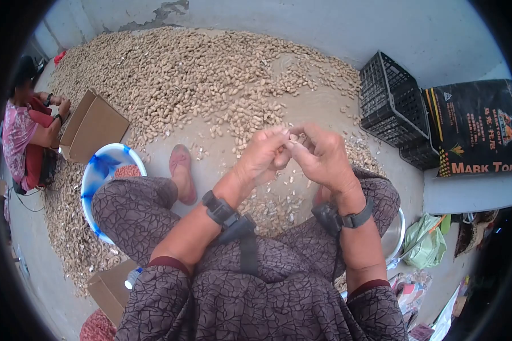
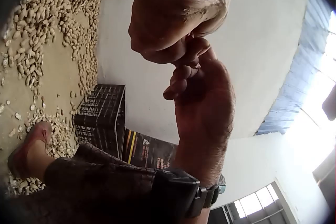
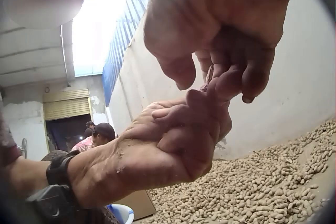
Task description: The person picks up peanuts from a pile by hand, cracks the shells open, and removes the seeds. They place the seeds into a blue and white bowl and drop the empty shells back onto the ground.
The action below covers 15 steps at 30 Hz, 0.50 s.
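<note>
Both hands meet in front of the lap, above the floor. The fingertips of the left hand (image 1: 263,154) and right hand (image 1: 323,154) come together on a small pale peanut (image 1: 293,138), mostly hidden by the fingers. In the right wrist view, a bit of it shows between the right thumb and fingers, while the left fingers curl close below. A broad heap of unshelled peanuts (image 1: 182,79) covers the floor ahead. Broken shells (image 1: 273,210) lie between the feet, beneath the hands.
To the left stand a blue-and-white basin (image 1: 88,184) with reddish kernels (image 1: 128,171) and a cardboard box (image 1: 96,125); another person (image 1: 34,131) sits beyond. At right are black crates (image 1: 389,99), a black printed sack (image 1: 472,128), a metal bowl (image 1: 393,236) and a green bag (image 1: 426,244).
</note>
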{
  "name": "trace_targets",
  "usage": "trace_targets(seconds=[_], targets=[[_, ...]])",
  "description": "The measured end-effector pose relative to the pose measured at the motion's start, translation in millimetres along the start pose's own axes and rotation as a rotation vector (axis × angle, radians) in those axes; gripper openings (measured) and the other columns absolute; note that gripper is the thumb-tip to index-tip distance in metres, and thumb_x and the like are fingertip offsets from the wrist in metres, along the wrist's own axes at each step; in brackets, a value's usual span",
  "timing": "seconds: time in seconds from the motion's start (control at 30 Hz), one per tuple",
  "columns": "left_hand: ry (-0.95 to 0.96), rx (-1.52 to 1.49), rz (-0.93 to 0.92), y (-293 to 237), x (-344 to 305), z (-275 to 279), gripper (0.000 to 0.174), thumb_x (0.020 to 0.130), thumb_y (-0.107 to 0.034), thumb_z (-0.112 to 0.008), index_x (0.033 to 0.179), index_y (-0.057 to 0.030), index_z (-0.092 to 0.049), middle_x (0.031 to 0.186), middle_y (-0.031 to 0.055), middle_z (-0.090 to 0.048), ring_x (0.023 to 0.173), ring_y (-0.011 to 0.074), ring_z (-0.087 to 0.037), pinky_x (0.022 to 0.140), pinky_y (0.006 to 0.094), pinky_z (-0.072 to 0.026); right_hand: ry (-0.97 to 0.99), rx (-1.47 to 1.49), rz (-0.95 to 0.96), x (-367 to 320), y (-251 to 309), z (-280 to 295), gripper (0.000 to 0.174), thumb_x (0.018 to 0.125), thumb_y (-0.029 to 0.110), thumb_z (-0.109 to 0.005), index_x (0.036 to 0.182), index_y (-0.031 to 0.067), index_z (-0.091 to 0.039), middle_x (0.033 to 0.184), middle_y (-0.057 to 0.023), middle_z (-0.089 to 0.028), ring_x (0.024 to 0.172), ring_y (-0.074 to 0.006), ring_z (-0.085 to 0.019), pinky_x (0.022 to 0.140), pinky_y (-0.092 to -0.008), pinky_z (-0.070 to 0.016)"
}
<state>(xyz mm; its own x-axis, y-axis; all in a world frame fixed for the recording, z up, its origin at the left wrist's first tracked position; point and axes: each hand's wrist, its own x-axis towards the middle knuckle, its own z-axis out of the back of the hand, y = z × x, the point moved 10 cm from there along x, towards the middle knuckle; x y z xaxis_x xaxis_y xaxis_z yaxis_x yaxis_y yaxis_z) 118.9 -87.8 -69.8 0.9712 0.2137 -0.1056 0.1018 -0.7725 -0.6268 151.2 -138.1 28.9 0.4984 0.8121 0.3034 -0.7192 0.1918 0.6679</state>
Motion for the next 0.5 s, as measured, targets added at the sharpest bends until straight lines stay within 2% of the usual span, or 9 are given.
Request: trace_targets(seconds=[0.13,0.2,0.23,0.3,0.33,0.37,0.43,0.47,0.5], targets=[[0.021,0.136,0.082,1.6,-2.6,4.5,0.025,0.089,-0.025,-0.045,0.087,-0.0007,-0.054,0.062,-0.0013,-0.05,0.04,0.0012,-0.035,0.035,0.015,-0.0243,0.031,-0.054,-0.096,1.9,-10.9,0.5,0.012,0.071,0.011,-0.058,0.078,0.0018,-0.058,0.051,-0.0123,-0.052,0.044,-0.0202,-0.053,0.044,-0.0299,-0.0414],[0.016,0.207,0.116,-0.4,-2.6,5.5,0.025,0.089,-0.025,-0.046,0.083,-0.0012,-0.053,0.061,-0.0012,-0.051,0.039,0.001,-0.034,0.034,0.0152,-0.0239,0.068,0.116,-0.157,1.4,-24.1,-1.4,0.011,0.071,0.011,-0.057,0.069,0.0003,-0.057,0.047,-0.0106,-0.05,0.042,-0.0146,-0.05,0.043,-0.0289,-0.0396],[-0.019,0.24,0.091,-8.4,-1.6,11.1,0.026,0.089,-0.025,-0.045,0.082,-0.0012,-0.054,0.061,-0.0008,-0.051,0.039,0.001,-0.033,0.034,0.0152,-0.0232,0.07,0.118,-0.159,1.9,-23.8,2.9,0.011,0.071,0.011,-0.057,0.069,0.0003,-0.057,0.047,-0.0106,-0.05,0.042,-0.0146,-0.05,0.043,-0.0289,-0.0396],[-0.06,0.273,0.063,-24.2,-1.6,20.0,0.027,0.089,-0.025,-0.044,0.082,-0.0011,-0.054,0.061,-0.0004,-0.051,0.038,0.0011,-0.032,0.034,0.0152,-0.0225,0.278,0.275,-0.356,-4.2,-32.8,-7.5,0.017,0.071,0.012,-0.057,0.06,-0.0007,-0.055,0.046,-0.0104,-0.048,0.042,-0.0111,-0.048,0.042,-0.028,-0.038],[-0.116,0.168,0.056,-33.1,-2.6,28.1,0.028,0.09,-0.026,-0.043,0.082,-0.0012,-0.054,0.061,0.0003,-0.051,0.037,0.0013,-0.032,0.033,0.0153,-0.0218,0.46,0.258,-0.416,-11.9,-36.6,-17.8,0.016,0.072,0.013,-0.057,0.065,-0.0005,-0.059,0.047,-0.011,-0.048,0.043,-0.0127,-0.048,0.044,-0.0289,-0.0395],[-0.17,0.062,0.047,-41.4,-3.9,35.9,0.029,0.09,-0.026,-0.042,0.081,-0.0013,-0.053,0.061,0.001,-0.051,0.037,0.0015,-0.031,0.033,0.0153,-0.0211,0.463,0.262,-0.413,-13.1,-38.4,-18.2,0.016,0.072,0.013,-0.057,0.065,-0.0005,-0.059,0.047,-0.011,-0.048,0.043,-0.0127,-0.048,0.044,-0.0289,-0.0395],[-0.199,0.027,0.023,-57.6,-6.0,40.1,0.029,0.09,-0.026,-0.04,0.08,-0.0018,-0.053,0.061,0.0023,-0.05,0.036,0.0016,-0.031,0.032,0.0147,-0.0217,0.351,0.064,-0.323,-9.1,-40.1,-7.1,0.016,0.072,0.016,-0.058,0.074,0.0017,-0.063,0.048,-0.0109,-0.049,0.046,-0.0137,-0.05,0.048,-0.0297,-0.0413],[-0.198,-0.002,0.016,-65.5,-7.5,39.2,0.028,0.09,-0.025,-0.04,0.079,-0.0023,-0.052,0.061,0.0026,-0.05,0.036,0.0014,-0.03,0.031,0.0143,-0.0224,0.355,0.065,-0.321,-9.2,-40.5,-7.0,0.016,0.072,0.016,-0.058,0.074,0.0017,-0.063,0.048,-0.0109,-0.049,0.046,-0.0137,-0.05,0.048,-0.0297,-0.0413],[-0.196,-0.03,0.007,-73.1,-8.8,36.0,0.027,0.09,-0.024,-0.04,0.078,-0.0029,-0.051,0.061,0.003,-0.05,0.036,0.0012,-0.03,0.031,0.0139,-0.023,0.365,0.021,-0.333,-8.9,-42.8,-6.6,0.018,0.073,0.016,-0.057,0.076,-0.0009,-0.062,0.05,-0.0067,-0.049,0.047,-0.0113,-0.049,0.046,-0.0273,-0.0403]])
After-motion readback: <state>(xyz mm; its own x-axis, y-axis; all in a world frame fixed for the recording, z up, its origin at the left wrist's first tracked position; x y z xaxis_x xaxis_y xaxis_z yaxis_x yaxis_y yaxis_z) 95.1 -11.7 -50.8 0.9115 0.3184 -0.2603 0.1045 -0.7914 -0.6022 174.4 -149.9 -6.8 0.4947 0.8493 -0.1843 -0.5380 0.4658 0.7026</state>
